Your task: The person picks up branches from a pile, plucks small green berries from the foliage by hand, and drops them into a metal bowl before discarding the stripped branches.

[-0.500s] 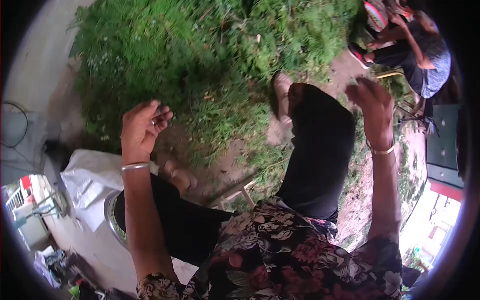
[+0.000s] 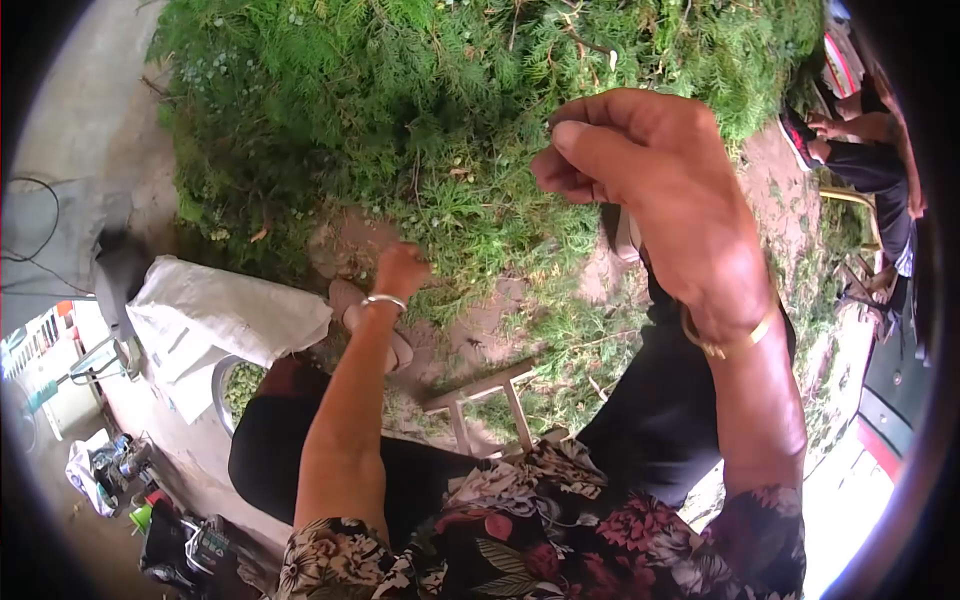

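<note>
– So, nearest first: right hand (image 2: pixel 655 175)?
– Raised close to the camera, hiding part of the right leg (image 2: pixel 655 425). Fingers curled toward the thumb, pinch style, which would suit something thin. Gap's hidden; can't tell if it's fully closed or gripping.
– Left hand (image 2: pixel 402 268)?
– Lower, just above the left shoe (image 2: pixel 345 297) in view. Looks fisted, but blurred; can't tell if anything's in it.
– Containers?
– Round pan (image 2: pixel 221 385) beside the left knee (image 2: pixel 258 435), partly behind it. Green bits (image 2: pixel 243 385) inside, too small to identify. Probably parked there for easy left-side reach.
– Sack (image 2: pixel 225 310)?
– White, right beside the pan, lying fairly flat. No mouth visible; can't tell about contents.
– Wooden frame (image 2: pixel 480 386)?
– Low, between the legs. Purpose unclear.
– Greens (image 2: pixel 400 90)?
– Heaped on the ground ahead, loose sprigs trailing back between the feet. Near side looks reachable from a seat, likely why it's there.
– Beyond?
– Another person (image 2: pixel 865 165), far right, near the heap's edge.
</note>
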`<state>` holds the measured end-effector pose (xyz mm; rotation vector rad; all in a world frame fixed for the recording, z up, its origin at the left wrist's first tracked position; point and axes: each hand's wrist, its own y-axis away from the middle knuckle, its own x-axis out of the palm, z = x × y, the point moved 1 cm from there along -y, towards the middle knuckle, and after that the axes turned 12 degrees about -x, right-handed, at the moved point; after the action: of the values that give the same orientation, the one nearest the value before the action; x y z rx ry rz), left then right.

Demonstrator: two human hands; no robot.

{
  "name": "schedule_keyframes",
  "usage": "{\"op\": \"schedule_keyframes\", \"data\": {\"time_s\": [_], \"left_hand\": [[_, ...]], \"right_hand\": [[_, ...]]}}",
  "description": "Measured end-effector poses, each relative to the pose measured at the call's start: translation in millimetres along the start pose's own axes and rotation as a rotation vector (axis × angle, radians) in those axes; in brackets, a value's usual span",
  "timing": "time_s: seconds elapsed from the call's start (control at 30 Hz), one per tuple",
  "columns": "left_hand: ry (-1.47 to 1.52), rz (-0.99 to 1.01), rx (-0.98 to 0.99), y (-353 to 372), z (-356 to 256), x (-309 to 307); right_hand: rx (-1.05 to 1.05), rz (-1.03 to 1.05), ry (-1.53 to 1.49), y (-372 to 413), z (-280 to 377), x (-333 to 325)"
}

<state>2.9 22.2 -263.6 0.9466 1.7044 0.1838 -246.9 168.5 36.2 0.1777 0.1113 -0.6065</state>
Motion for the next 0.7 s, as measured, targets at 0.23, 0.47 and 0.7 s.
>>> {"op": "schedule_keyframes", "data": {"time_s": [0.23, 0.47, 0.7], "left_hand": [[-0.336, -0.185, 0.198, -39, -84, 45], [-0.435, -0.250, 0.218, -55, -90, 67], [-0.046, -0.241, 0.246, -15, -39, 33]], "right_hand": [[-0.193, -0.229, -0.268, 2, 4, -4], [0.010, -0.266, -0.457, -1, 8, -16], [0.002, -0.092, -0.047, -2, 11, -20]]}}
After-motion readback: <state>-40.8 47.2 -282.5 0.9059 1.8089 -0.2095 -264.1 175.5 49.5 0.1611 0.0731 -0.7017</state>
